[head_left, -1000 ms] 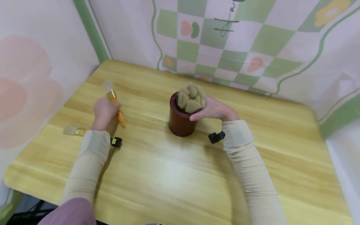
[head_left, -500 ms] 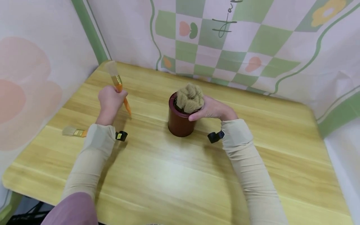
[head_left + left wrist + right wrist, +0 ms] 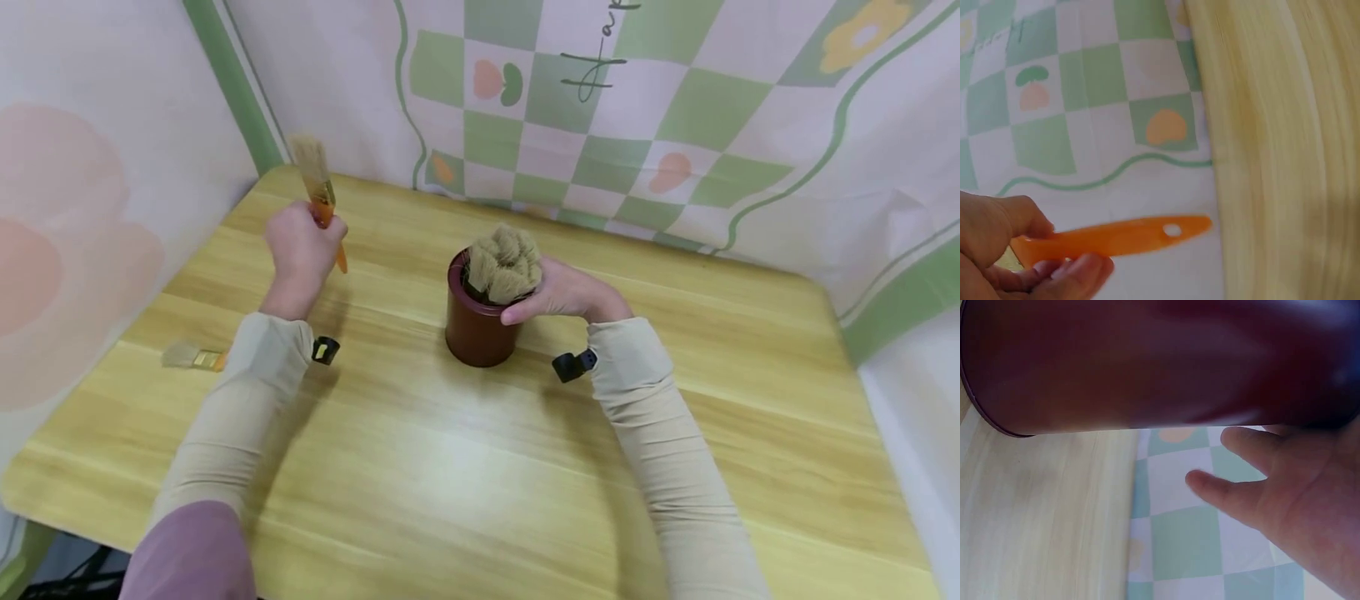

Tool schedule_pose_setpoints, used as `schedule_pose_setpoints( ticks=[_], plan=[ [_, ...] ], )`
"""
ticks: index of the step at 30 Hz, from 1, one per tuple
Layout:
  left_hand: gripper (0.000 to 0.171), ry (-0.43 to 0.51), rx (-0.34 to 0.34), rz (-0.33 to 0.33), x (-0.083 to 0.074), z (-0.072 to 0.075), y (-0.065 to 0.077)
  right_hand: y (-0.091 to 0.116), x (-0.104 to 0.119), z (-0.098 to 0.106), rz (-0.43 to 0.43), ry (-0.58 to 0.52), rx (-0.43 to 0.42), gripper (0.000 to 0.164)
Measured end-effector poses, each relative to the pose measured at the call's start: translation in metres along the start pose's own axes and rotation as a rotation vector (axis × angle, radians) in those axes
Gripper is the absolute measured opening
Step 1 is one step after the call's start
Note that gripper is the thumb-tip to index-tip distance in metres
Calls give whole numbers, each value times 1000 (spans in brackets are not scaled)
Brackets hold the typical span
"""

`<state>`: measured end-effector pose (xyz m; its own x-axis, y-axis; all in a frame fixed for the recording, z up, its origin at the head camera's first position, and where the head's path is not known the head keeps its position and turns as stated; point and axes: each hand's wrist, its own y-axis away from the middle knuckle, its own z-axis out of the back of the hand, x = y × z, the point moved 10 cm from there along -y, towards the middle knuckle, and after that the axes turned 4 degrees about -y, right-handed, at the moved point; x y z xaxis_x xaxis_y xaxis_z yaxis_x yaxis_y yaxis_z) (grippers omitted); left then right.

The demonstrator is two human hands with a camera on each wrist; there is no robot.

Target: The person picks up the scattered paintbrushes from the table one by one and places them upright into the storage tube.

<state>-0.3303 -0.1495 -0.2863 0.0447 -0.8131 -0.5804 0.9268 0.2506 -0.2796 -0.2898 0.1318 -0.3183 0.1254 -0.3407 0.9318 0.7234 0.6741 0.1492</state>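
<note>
In the head view my left hand (image 3: 303,250) grips a paintbrush (image 3: 322,200) above the table's far left part, bristles up and orange handle pointing down. The left wrist view shows the orange handle (image 3: 1129,236) between thumb and fingers, with a hole near its end. A dark red cylindrical pot (image 3: 480,329) stands upright mid-table, full of pale bristle heads (image 3: 506,262). My right hand (image 3: 566,289) holds the pot at its upper right side, thumb in front near the rim. In the right wrist view two fingers (image 3: 1229,494) stretch out beside the pot; other fingers are partly hidden.
Another paintbrush (image 3: 198,356) lies on the wooden table (image 3: 450,483) at the left, its handle hidden behind my left forearm. A patterned cloth (image 3: 555,125) hangs behind the table's back edge.
My left hand has raised the paintbrush off the table and away from me, tilting it more upright. My right hand and the pot have stayed in place.
</note>
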Motion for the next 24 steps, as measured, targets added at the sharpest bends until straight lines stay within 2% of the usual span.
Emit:
schedule_pose_setpoints(
  ticks=[5, 9, 12, 17, 20, 24],
  plan=[
    [28, 99, -30, -75, -23, 2, 4, -1, -3, 0, -12, 7, -10, 103],
    [27, 180, -26, -144, -51, 9, 10, -1, -2, 1, -3, -1, -11, 104],
    [26, 227, -1, -189, -73, 16, 19, 0, -1, 2, -2, -6, -13, 104],
    [26, 267, 92, -242, -105, 19, 34, 2, 0, 3, -20, -18, -27, 107],
    [25, 273, 131, -266, -118, 21, 41, 2, 0, 1, -21, -12, -20, 107],
    [23, 279, 147, -308, -132, 25, 49, 1, 0, -2, -21, -22, -16, 105]
  ],
)
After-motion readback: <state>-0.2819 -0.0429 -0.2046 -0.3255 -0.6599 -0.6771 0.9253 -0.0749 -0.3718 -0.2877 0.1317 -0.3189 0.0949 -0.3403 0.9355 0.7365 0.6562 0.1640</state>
